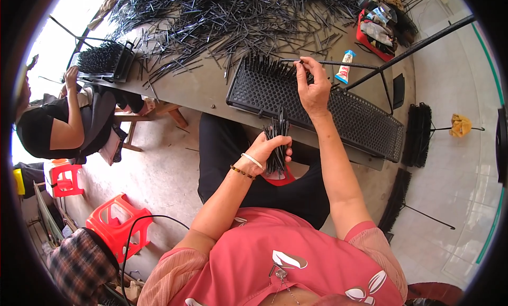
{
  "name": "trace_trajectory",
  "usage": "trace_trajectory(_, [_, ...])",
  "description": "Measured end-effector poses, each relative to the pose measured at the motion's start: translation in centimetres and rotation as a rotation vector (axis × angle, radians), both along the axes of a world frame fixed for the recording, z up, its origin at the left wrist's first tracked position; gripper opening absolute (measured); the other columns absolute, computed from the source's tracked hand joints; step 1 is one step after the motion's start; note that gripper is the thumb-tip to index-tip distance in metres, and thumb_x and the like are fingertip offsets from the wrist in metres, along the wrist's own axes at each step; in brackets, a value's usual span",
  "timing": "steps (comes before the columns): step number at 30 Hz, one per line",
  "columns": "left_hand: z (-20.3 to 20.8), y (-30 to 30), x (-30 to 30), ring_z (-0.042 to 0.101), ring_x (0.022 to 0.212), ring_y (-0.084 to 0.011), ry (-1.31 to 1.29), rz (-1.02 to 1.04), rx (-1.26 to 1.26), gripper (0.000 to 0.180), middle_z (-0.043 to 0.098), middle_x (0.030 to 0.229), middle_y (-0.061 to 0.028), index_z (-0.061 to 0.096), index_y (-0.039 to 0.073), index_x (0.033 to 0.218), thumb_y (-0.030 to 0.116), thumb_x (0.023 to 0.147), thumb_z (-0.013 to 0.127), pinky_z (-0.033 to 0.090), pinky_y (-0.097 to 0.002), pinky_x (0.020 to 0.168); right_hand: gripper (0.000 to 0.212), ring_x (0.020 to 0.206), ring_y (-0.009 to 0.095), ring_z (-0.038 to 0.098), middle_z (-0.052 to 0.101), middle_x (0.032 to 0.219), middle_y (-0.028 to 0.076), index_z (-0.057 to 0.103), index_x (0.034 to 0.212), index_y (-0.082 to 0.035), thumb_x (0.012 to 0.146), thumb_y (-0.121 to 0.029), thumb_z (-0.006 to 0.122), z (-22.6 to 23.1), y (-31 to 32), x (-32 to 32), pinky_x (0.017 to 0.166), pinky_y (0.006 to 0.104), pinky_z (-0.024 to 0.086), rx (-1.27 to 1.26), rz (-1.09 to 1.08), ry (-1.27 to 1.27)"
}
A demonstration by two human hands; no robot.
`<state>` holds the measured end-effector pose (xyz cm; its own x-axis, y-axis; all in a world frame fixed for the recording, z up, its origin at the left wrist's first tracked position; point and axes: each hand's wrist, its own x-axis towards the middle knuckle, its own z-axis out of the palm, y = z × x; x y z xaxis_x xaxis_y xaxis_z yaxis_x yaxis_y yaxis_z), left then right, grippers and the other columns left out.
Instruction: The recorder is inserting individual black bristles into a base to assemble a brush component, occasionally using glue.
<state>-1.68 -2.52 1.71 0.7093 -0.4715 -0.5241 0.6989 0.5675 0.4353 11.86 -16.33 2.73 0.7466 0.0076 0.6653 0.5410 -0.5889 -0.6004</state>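
Observation:
My left hand (267,150) is closed round a bundle of thin black strips (276,147), held upright over my lap at the table's near edge. My right hand (314,88) reaches over a long black perforated board (317,102), thumb and forefinger pinched together. Whatever lies between those fingertips is too small to make out. Black strips (260,65) stand upright in the holes along the board's far left part. Rows of bare holes cover its near side and right part.
A big heap of loose black strips (211,25) covers the far table. A thin metal bar (428,44) slants over the board's right. A wrapped packet (345,66) and a red basket (365,39) lie beyond. Another person (69,115) works at the left, near red stools (119,226).

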Motion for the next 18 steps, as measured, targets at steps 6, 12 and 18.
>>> trace_trajectory(6, [0.45, 0.05, 0.07, 0.061, 0.067, -0.0168, -0.022, -0.030, 0.035, 0.024, 0.058, 0.080, -0.0074, 0.054, -0.001, 0.105, 0.008, 0.084, 0.062, 0.054, -0.0298, 0.056, 0.020, 0.080, 0.018, 0.061, 0.069, 0.088, 0.005, 0.063, 0.103, -0.005, 0.083, -0.007, 0.065, 0.02, 0.13, -0.02, 0.075, 0.0293, 0.046, -0.097, -0.037, -0.055])
trace_trajectory(12, [0.60, 0.06, 0.02, 0.060, 0.067, -0.0165, -0.049, -0.016, 0.024, 0.026, 0.057, 0.081, -0.0074, 0.053, -0.002, 0.107, 0.007, 0.084, 0.061, 0.054, -0.0298, 0.056, 0.021, 0.081, 0.018, 0.061, 0.069, 0.087, 0.003, 0.067, 0.103, -0.009, 0.082, -0.008, 0.066, 0.34, 0.05, -0.13, 0.077, 0.0298, 0.043, -0.262, -0.050, -0.174])
trace_trajectory(18, [0.66, -0.02, 0.00, 0.060, 0.066, -0.0161, -0.045, -0.016, 0.010, 0.028, 0.057, 0.080, -0.0071, 0.051, -0.002, 0.109, 0.007, 0.084, 0.061, 0.053, -0.0303, 0.056, 0.021, 0.082, 0.018, 0.064, 0.069, 0.089, 0.003, 0.067, 0.105, -0.008, 0.084, -0.006, 0.064, 0.32, -0.15, -0.04, 0.078, 0.0293, 0.043, -0.244, 0.035, -0.151])
